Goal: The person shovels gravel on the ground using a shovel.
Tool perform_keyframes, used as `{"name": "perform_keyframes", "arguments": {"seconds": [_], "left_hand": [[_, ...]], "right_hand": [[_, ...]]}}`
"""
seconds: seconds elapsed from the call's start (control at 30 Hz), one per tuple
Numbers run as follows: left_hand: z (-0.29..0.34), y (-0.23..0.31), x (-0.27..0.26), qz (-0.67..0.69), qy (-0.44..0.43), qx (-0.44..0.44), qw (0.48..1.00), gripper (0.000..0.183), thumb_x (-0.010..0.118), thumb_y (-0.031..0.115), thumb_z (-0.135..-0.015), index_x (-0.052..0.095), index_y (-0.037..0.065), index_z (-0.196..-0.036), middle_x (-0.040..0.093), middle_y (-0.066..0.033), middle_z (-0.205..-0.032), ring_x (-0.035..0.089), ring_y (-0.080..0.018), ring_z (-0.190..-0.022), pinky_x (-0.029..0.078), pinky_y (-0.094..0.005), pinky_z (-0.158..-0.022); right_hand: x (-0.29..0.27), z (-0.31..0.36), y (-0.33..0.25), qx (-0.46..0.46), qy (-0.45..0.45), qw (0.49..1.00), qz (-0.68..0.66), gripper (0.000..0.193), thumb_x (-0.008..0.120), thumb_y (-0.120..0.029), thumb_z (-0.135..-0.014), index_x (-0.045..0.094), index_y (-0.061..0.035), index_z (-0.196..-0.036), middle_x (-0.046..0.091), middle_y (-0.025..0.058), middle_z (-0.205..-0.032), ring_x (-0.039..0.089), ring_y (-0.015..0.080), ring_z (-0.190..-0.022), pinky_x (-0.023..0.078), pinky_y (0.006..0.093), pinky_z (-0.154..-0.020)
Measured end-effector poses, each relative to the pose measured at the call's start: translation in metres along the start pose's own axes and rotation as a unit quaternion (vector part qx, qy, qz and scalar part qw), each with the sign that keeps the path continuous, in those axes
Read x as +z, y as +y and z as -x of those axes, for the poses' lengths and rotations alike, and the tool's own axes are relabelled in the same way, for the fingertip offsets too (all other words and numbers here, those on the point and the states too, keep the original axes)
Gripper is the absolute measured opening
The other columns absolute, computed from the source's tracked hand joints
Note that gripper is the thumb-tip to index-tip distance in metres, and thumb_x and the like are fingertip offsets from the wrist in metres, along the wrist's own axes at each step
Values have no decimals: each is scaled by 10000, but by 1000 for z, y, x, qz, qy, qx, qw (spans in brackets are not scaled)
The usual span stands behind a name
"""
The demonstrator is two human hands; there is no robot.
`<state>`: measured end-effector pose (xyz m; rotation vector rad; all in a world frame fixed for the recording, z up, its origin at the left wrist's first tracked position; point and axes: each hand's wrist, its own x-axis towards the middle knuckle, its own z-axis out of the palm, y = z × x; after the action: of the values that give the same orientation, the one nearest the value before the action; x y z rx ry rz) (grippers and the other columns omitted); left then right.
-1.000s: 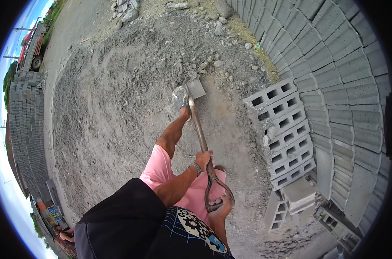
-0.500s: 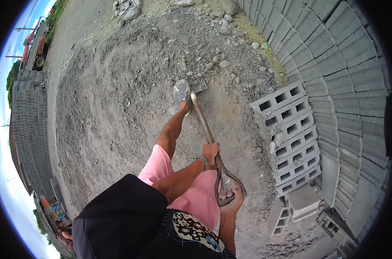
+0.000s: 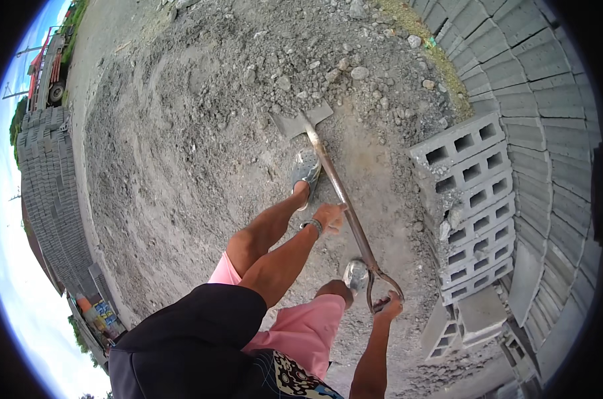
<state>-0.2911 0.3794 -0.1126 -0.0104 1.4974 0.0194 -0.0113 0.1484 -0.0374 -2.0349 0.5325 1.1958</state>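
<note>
A shovel point(image 3: 333, 169) with a worn metal shaft slants across the middle, its flat blade point(image 3: 302, 121) resting on the grey gravel at the far end. My right hand point(image 3: 389, 305) is closed around its D-shaped handle at the near end. Farther along the shaft is my left hand point(image 3: 330, 218), wearing a wristband. Its fingers are curled at the shaft's left side, partly hidden, and the shaft shows uncovered beside them. One of my shoes point(image 3: 305, 169), grey with dust, stands just behind the blade; the other shoe point(image 3: 356, 274) is near the handle.
Hollow concrete blocks point(image 3: 471, 179) are stacked at the right, before a long row of grey blocks point(image 3: 534, 126). Loose stones point(image 3: 359, 72) lie beyond the blade. At the far left stand another block stack point(image 3: 52, 199) and a truck point(image 3: 49, 73).
The shovel's blade has come into fuller view, and its handle has moved right and away from my body. My right hand moved with it. My foot is no longer against the blade.
</note>
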Motion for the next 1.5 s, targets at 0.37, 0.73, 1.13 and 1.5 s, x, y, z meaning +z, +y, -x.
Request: {"name": "perform_keyframes", "arguments": {"seconds": [0.37, 0.73, 1.13, 1.5], "left_hand": [[-40, 66, -68, 271, 113, 29, 955, 227, 646, 198, -870, 569, -15, -874, 591, -108, -683, 583, -225, -520, 512, -399, -468], [29, 119, -102, 253, 160, 235, 925, 146, 621, 121, -822, 566, 21, -731, 560, -88, -606, 553, -201, -482, 470, -364, -429], [186, -62, -12, 449, 77, 247, 855, 140, 591, 134, -884, 524, 17, -921, 558, -94, -713, 573, -216, -560, 544, -413, -497], [200, -453, -67, 744, 38, 226, 628, 134, 573, 145, -853, 481, 127, -758, 478, -7, -627, 476, -166, -541, 461, -343, -556]], "right_hand": [[37, 151, -4, -22, 147, 989, 13, 90, 585, -132, -784, 564, -46, -763, 400, 12, -523, 395, 140, -400, 365, 285, -359], [64, 165, -17, -56, -20, 997, -43, 143, 645, -155, -820, 541, -74, -763, 412, 19, -531, 413, 164, -397, 369, 312, -381], [-149, 221, -129, -245, -125, 960, 52, 102, 658, -49, -773, 575, -24, -827, 478, 18, -550, 451, 133, -416, 371, 272, -368], [-215, 307, -72, -395, -309, 779, 375, 142, 695, -20, -722, 605, -7, -831, 598, 21, -698, 514, 91, -491, 437, 250, -459]]}}
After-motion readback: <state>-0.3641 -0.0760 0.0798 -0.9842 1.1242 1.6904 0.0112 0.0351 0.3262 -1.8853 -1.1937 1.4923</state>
